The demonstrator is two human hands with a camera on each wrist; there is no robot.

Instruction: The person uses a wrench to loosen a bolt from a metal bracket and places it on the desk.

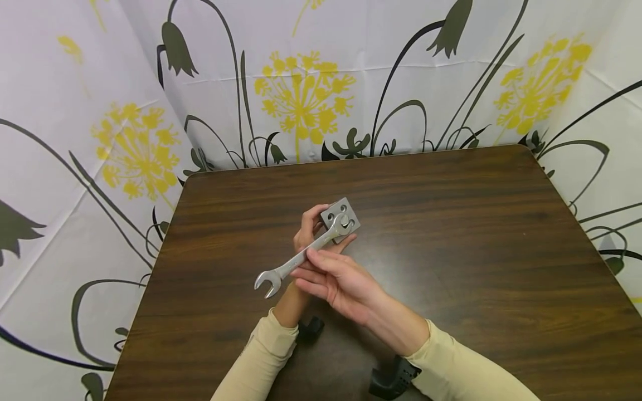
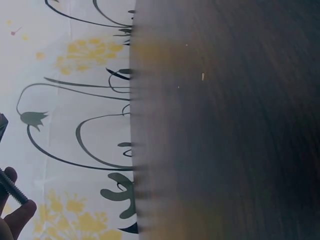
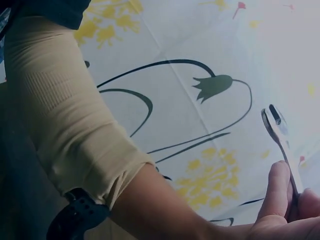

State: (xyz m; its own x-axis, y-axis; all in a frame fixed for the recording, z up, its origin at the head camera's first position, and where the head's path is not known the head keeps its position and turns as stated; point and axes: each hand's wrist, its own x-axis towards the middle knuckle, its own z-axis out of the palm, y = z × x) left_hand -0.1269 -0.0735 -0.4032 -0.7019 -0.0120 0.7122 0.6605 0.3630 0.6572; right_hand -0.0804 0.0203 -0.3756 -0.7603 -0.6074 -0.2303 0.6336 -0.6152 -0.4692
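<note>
In the head view my left hand [image 1: 306,233] grips a small grey metal block [image 1: 353,214] with round holes in its face. A threaded bolt shank [image 2: 15,190] shows beside the left fingertips in the left wrist view. My right hand [image 1: 348,284] holds a silver combination wrench [image 1: 295,262] between thumb and fingers. The wrench's ring end overlaps the block's lower right corner, and its open end points down and left. The right wrist view shows that open end [image 3: 274,125] rising past the fingers. Part of the left hand is hidden behind block and wrench.
Both hands are above a dark wood-grain table [image 1: 476,250]. A white curtain [image 1: 391,33] with yellow and grey flowers surrounds its back and sides. Black wrist devices [image 1: 393,380] hang below the sleeves [image 1: 466,362].
</note>
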